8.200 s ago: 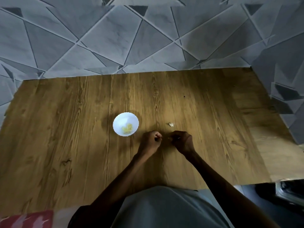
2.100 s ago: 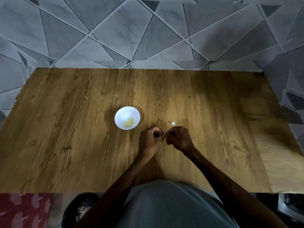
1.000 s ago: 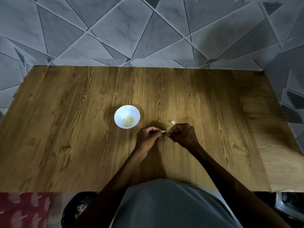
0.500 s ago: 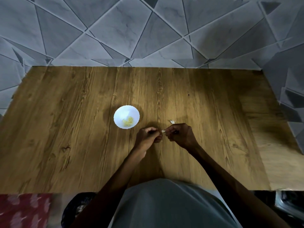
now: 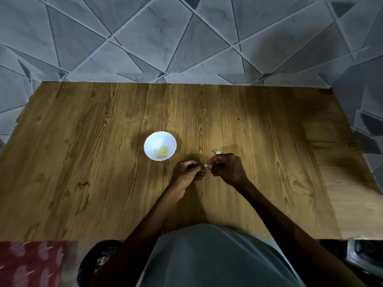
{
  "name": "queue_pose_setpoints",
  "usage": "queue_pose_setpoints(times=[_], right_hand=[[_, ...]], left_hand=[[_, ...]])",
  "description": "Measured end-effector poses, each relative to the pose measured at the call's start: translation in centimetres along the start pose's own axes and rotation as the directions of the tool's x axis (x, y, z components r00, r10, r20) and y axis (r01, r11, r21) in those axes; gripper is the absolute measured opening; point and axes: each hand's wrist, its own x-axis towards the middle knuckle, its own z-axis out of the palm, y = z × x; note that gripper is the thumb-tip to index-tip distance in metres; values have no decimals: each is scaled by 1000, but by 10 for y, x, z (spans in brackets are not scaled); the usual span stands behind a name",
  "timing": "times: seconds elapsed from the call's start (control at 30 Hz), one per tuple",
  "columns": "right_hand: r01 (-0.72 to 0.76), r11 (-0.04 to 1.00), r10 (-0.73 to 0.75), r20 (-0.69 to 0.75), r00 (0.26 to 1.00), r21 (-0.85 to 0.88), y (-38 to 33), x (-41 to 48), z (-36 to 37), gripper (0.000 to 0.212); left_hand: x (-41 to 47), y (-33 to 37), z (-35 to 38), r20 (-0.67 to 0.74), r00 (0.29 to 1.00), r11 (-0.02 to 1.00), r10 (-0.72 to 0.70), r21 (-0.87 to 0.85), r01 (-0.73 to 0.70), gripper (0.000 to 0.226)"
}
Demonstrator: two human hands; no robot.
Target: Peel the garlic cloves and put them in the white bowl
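**Head view, peeling in progress.** A grey tiled wall [image 5: 186,38] in a triangular pattern backs one wooden table [image 5: 83,172]. The person's grey garment [image 5: 207,257] fills the lower centre, and two bare forearms reach forward from it over the table. At the lower edge are one red patterned cloth [image 5: 27,264], one dark round object [image 5: 97,259] and, at the right corner, one metallic item [image 5: 364,255] too blurred to identify.

One white bowl [image 5: 151,139] stands on the table just left of and beyond the hands. It holds a small yellowish heap of peeled garlic [image 5: 162,151]; the pieces in it cannot be counted.

Two hands work near the table's middle. The left hand [image 5: 187,172] and right hand [image 5: 227,168] both have their fingers curled, and their fingertips meet on one garlic clove [image 5: 206,165]. The clove is pinched between them above the table and shows only as a pale speck. One scrap of peel [image 5: 217,151] lies on the table just beyond the right hand's knuckles.

**Change.** Two seconds earlier the fists were pressed together and hid the clove. They have since drawn slightly apart, exposing the pale piece between the fingertips. The bowl, its contents and the scrap have not moved. This suggests the skin is being pulled away and the clove is close to ready, but it has not yet been put in the bowl.
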Motion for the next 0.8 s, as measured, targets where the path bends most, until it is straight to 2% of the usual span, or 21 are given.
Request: queue_pose_setpoints(times=[0.1, 0.27, 0.33, 0.4, 0.5, 0.7, 0.8], right_hand=[[65, 993, -64, 9, 998, -95, 2, 2, 1, 8], [30, 991, -32, -12, 999, -132, 6, 5, -1, 8], [-46, 996, 45, -8, 999, -71, 5, 6, -3, 8], [-106, 994, 106, -1, 994, -24, 6, 5, -4, 8], [-175, 983, 175, 10, 985, 52, 9, 4, -5, 8], [-337, 924, 330, 66, 942, 179, 12, 3, -5, 9], [-370, 902, 359, 91, 929, 223, 14, 3, -7, 10]], left_hand=[[-1, 0, -1, 32, 999, 1000, -4, -2, 4, 11], [-1, 2, -7, 77, 996, 993, 38, 109, -46, 11], [0, 2, -10, 71, 993, 956, 96, 270, -112, 9], [1, 2, -13, 59, 982, 857, 179, 481, -185, 7], [0, 3, -10, 87, 978, 749, 190, 631, -202, 10], [6, -7, -10, 135, 978, 711, 158, 672, -208, 17], [9, -6, -10, 163, 970, 759, 181, 603, -243, 18]])
